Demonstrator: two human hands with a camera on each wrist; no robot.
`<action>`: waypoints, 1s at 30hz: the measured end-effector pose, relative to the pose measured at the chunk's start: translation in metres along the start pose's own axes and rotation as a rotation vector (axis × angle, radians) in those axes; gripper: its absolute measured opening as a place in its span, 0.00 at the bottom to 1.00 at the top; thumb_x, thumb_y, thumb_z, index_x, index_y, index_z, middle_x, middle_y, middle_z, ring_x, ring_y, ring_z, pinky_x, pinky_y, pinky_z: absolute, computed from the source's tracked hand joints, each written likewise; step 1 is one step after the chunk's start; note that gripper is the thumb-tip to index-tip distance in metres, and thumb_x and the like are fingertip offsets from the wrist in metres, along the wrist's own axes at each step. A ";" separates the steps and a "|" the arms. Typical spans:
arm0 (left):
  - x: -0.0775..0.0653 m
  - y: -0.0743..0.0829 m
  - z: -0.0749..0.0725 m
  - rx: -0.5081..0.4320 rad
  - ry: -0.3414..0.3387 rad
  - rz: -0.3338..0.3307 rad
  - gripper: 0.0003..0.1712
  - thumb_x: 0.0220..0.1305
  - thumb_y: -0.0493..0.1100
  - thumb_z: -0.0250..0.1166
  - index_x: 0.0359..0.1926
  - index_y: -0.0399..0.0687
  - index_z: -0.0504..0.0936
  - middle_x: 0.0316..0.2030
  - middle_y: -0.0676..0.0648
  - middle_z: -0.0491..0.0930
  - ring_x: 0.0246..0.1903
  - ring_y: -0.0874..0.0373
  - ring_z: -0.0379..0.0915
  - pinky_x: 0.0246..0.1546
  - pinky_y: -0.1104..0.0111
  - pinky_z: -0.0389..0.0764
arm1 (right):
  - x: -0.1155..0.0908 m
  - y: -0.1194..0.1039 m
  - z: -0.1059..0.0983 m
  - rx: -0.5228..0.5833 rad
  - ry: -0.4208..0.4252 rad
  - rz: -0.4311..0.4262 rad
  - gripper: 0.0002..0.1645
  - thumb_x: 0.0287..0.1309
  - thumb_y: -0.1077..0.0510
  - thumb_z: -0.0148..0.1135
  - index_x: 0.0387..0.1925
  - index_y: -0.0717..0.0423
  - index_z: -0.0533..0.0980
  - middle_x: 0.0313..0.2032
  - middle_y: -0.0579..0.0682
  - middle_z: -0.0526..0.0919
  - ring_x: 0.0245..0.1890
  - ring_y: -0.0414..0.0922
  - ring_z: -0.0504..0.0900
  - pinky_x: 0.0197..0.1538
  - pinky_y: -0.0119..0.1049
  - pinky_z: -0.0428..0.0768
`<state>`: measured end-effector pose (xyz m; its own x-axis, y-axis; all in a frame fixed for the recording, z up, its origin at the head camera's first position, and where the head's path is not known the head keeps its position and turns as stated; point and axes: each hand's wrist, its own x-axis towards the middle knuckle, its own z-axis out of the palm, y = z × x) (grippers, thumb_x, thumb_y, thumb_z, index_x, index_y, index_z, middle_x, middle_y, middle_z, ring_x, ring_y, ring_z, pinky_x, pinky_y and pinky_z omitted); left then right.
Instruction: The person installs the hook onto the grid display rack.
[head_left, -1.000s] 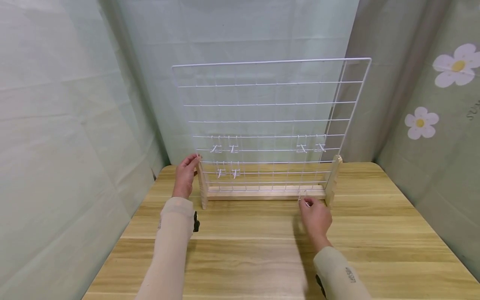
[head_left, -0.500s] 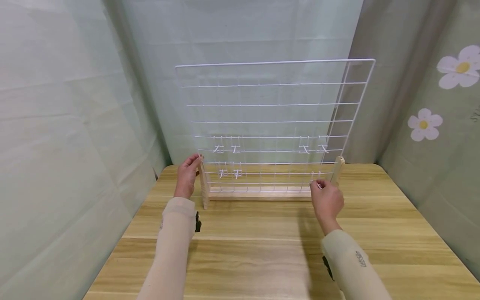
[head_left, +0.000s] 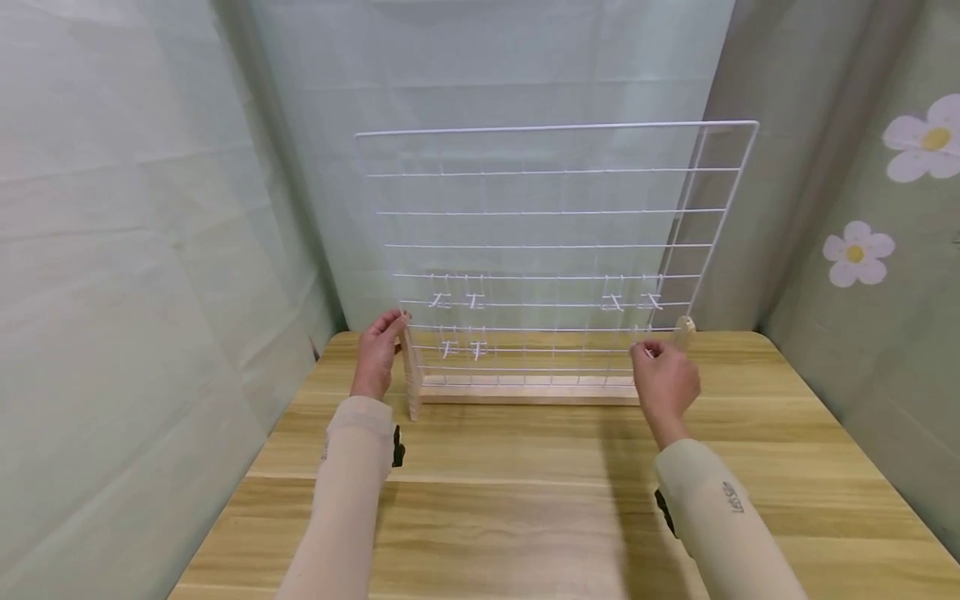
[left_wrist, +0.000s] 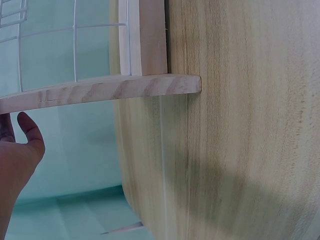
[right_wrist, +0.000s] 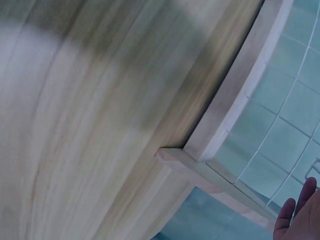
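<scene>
A white wire grid (head_left: 558, 128) stands upright in a pale wooden stand (head_left: 525, 390). My left hand (head_left: 375, 354) grips the top of the stand's left side piece (head_left: 412, 375) at the grid's edge; in the left wrist view its thumb and a finger are at that wooden piece (left_wrist: 120, 90). Between thumb and fingertips, my right hand (head_left: 666, 382) pinches a small white wire hook (head_left: 635, 332) at the grid's lower right. Its prongs lie by a horizontal wire; whether they hang on it I cannot tell. The right wrist view shows the hook (right_wrist: 314, 169) above the fingertips.
Several white hooks hang on the grid: a pair at upper left (head_left: 475, 301), a pair at upper right (head_left: 612, 303) and a pair at lower left (head_left: 477, 349). The stand rests on a wood-grain table (head_left: 510, 517). Pale cloth curtains (head_left: 150, 250) surround it.
My right hand has risen with the hook and shifted right, from the stand's base bar to the grid's lower right wires. The left hand stays at the left side piece. The view shifts slightly.
</scene>
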<state>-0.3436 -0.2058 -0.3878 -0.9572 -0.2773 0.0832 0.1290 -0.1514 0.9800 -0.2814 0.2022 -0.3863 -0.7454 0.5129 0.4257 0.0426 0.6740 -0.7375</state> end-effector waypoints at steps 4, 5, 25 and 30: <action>-0.001 -0.001 0.001 0.002 -0.001 -0.007 0.10 0.69 0.47 0.64 0.47 0.48 0.80 0.48 0.53 0.79 0.52 0.58 0.69 0.63 0.56 0.67 | 0.005 0.000 -0.001 -0.014 -0.016 0.000 0.19 0.61 0.50 0.55 0.41 0.57 0.85 0.38 0.58 0.87 0.37 0.62 0.82 0.36 0.54 0.73; -0.001 -0.001 0.001 0.004 -0.002 -0.008 0.10 0.70 0.47 0.64 0.47 0.49 0.80 0.48 0.53 0.79 0.52 0.58 0.69 0.63 0.56 0.67 | 0.006 -0.001 -0.002 -0.019 -0.021 0.000 0.19 0.61 0.50 0.55 0.41 0.57 0.85 0.38 0.58 0.87 0.37 0.63 0.82 0.37 0.54 0.73; -0.001 -0.002 0.001 0.011 0.007 0.005 0.15 0.70 0.47 0.64 0.52 0.44 0.79 0.49 0.51 0.78 0.52 0.57 0.69 0.62 0.57 0.68 | 0.008 0.000 0.005 -0.050 -0.064 0.005 0.18 0.62 0.52 0.55 0.41 0.59 0.84 0.39 0.60 0.86 0.38 0.63 0.81 0.37 0.56 0.74; -0.001 -0.001 0.002 0.012 0.004 0.008 0.17 0.71 0.47 0.62 0.53 0.41 0.78 0.50 0.50 0.78 0.53 0.57 0.69 0.61 0.57 0.68 | 0.006 0.002 0.008 -0.051 -0.073 -0.003 0.18 0.61 0.52 0.55 0.40 0.59 0.84 0.38 0.60 0.86 0.37 0.63 0.81 0.37 0.57 0.74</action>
<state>-0.3434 -0.2037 -0.3886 -0.9551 -0.2821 0.0909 0.1340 -0.1376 0.9814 -0.2910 0.2028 -0.3894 -0.7921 0.4721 0.3868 0.0728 0.7023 -0.7081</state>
